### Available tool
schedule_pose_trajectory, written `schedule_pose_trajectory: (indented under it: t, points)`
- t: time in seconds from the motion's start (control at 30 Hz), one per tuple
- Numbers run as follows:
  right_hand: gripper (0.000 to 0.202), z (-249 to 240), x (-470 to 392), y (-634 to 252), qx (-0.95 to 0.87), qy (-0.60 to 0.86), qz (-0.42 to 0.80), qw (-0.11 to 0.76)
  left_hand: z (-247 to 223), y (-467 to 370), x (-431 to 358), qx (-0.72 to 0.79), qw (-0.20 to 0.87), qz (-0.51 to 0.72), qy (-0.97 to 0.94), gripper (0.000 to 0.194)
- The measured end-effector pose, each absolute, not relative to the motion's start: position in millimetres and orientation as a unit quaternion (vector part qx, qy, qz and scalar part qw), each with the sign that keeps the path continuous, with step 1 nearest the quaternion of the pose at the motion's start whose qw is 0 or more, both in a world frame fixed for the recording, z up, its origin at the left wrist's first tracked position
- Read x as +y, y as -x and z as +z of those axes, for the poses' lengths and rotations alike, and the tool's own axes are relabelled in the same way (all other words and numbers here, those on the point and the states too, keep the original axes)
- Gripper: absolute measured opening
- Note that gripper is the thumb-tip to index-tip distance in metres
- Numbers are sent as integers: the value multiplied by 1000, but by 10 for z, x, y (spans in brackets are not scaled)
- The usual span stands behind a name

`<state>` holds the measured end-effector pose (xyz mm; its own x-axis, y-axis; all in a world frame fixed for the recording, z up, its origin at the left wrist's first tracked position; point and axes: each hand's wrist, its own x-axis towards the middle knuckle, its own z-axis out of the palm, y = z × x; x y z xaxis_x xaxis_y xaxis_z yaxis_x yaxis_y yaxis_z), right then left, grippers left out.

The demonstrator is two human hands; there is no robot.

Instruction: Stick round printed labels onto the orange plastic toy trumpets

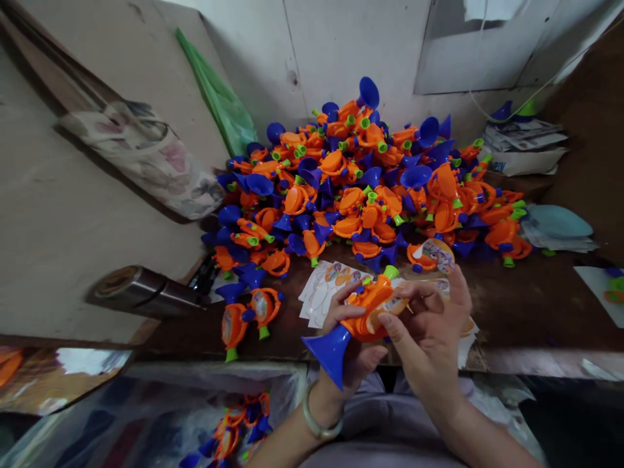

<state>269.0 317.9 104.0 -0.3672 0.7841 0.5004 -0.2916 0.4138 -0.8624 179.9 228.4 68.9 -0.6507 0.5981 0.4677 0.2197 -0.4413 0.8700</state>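
Note:
My left hand (361, 361) is closed around an orange toy trumpet (368, 305) with a blue bell and a green mouthpiece. The bell points down and to the left. At the toy's flat side, my right hand (433, 331) pinches an orange printed sticker (387, 312) between thumb and fingers, its edge against the toy. A second oval sticker (437, 255) clings to a raised fingertip of the same hand. Sheets of stickers (319, 292) lie on the table under and behind my hands. Two trumpets with printed stickers on them (266, 305) rest at left.
A big heap of toy trumpets (351, 201) fills the back of the brown table (526, 312). A steel flask (141, 289) lies at left. Below the edge, a plastic-lined box (287, 383) holds more trumpets. Papers (526, 146) and a light-blue dish (560, 221) are at right.

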Motion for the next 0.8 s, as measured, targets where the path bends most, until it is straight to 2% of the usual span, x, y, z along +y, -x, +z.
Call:
schedule_pose_trajectory:
  t: [0.17,0.4,0.8]
  points:
    - [86,1045,3144,-2672,-651,174,516,528,616,-1795,2323,528,75,750,-392,34]
    - [81,1027,3165,-2678,-644,190,536,512,600,-1802,2379,536,67,754,-373,21]
    - [79,1013,3178,-2631,-640,206,542,504,652,-1790,2420,569,50,738,-359,21]
